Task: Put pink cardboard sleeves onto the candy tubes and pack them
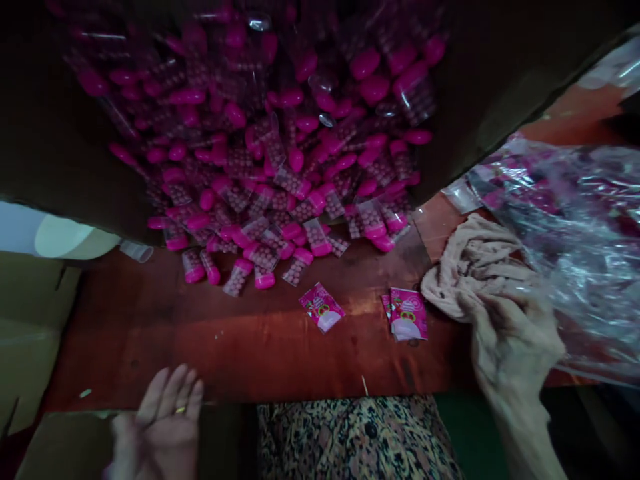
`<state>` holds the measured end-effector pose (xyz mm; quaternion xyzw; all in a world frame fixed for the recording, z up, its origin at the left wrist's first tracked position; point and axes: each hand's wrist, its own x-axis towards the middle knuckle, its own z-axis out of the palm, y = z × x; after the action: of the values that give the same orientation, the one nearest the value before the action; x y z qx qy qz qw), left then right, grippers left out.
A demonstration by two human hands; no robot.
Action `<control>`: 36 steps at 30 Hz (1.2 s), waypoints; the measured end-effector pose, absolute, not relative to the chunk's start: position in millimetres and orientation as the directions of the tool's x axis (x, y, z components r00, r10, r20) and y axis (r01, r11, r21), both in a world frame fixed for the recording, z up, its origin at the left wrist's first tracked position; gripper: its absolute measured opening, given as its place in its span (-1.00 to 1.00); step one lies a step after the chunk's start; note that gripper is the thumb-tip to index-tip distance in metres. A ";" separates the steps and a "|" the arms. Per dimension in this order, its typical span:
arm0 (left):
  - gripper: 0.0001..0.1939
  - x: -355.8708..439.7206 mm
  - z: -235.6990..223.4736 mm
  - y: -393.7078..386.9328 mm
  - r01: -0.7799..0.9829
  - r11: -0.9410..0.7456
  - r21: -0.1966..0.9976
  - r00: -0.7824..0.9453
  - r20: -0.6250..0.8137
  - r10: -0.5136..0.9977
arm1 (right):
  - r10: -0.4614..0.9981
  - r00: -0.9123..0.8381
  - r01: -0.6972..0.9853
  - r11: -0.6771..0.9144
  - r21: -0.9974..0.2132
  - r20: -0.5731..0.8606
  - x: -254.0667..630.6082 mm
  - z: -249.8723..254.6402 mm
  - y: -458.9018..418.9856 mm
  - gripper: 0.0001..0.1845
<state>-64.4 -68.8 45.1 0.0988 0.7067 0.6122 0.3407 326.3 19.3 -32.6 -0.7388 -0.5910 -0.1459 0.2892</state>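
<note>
My left hand (pixel 167 423) is palm up at the table's near edge, with nothing in it. Its fingers are stretched out and one wears a gold ring. On the right, my right hand (pixel 517 340) grips a crumpled beige cloth (pixel 475 260); its fingertips are partly hidden in the folds. Just left of the cloth lie two overlapping pink printed packets (pixel 410 317). Another pink packet (pixel 321 307) sits alone mid-table. Beyond them spreads a heap of small clear containers with pink caps (pixel 297 267), filled with little round balls.
A dark box (pixel 55 147) lies open toward me, the heap spilling from it onto the red table (pixel 200 340). Clear plastic bags (pixel 590 247) cover the right side. A pale round tub (pixel 75 237) and a loose clear container (pixel 136 251) are at left, above a cardboard box (pixel 30 313).
</note>
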 end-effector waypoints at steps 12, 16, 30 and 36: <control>-0.79 23.2 25.9 -23.1 -0.533 0.357 0.767 -0.354 -0.586 0.729 | 0.958 -0.027 0.781 0.198 -0.592 0.284 166.6 -16.2 17.1 -0.85; -0.81 14.4 20.3 -22.6 -0.511 0.342 0.789 -0.386 -0.566 0.728 | 0.953 -0.019 0.771 0.207 -0.602 0.303 168.1 -26.4 17.6 -0.79; -0.85 46.6 16.3 13.5 -0.486 0.372 0.791 -0.238 -0.529 0.815 | 0.935 -0.016 0.551 0.304 -0.777 0.354 163.8 6.4 7.2 -0.78; -0.85 50.7 18.5 14.5 -0.499 0.352 0.792 -0.284 -0.534 0.796 | 0.999 -0.023 0.264 0.028 -0.964 0.023 160.3 7.6 9.4 -0.87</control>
<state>50.7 14.5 18.5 0.1283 0.5787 0.5544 0.5842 160.3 9.4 7.6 -0.5508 -0.5735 0.4273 0.4303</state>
